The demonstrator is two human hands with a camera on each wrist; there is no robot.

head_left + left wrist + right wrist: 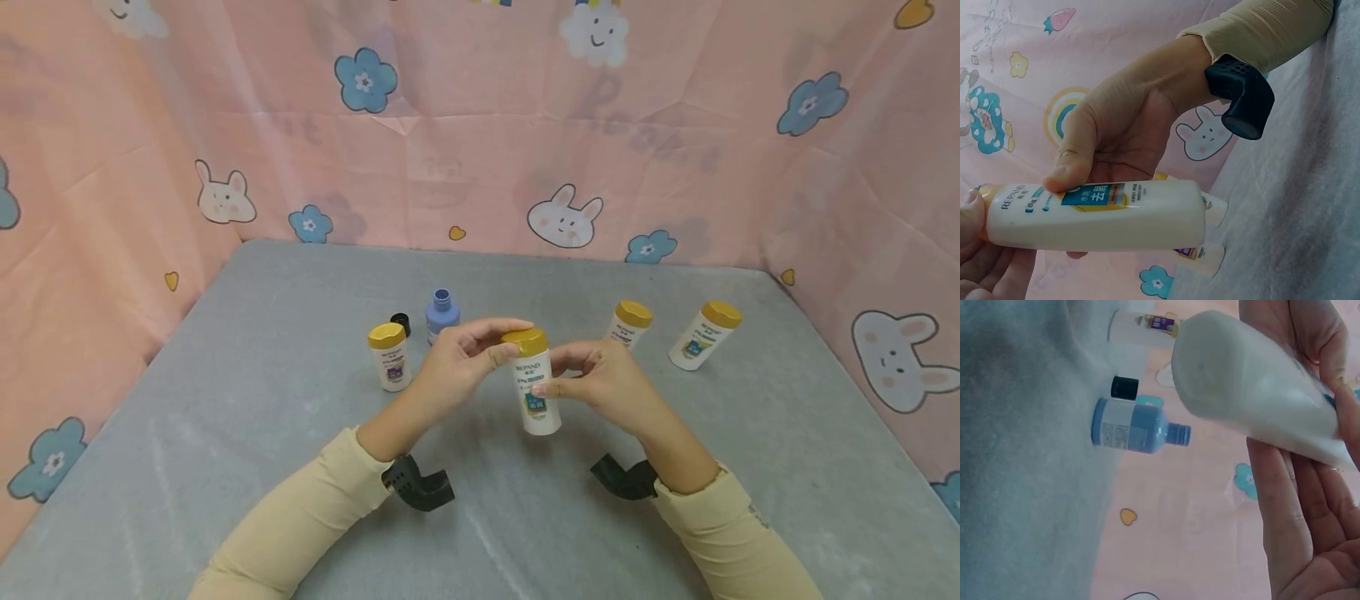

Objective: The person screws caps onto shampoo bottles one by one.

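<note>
A white shampoo bottle [540,421] with a gold cap [527,340] is held upright, slightly tilted, in front of the person. At its top, the left hand [459,360] grips the cap between thumb and fingers. My right hand [611,382] holds the body from the other side, its thumb across the blue label. The bottle's base [1207,365] faces the right wrist camera, raised off the table. In the left wrist view, the right hand's thumb [1069,172] lies on the front label, while most of its fingers are hidden behind the bottle.
Behind the left hand stand a blue open-necked bottle [1138,428], a black cap [1125,388] and a smaller white bottle with gold cap [391,367]. Two more gold-capped white bottles stand at right, one [628,321] partly behind the right hand, another [701,340] farther right. Pink printed cloth [465,150] encloses the grey table [225,417].
</note>
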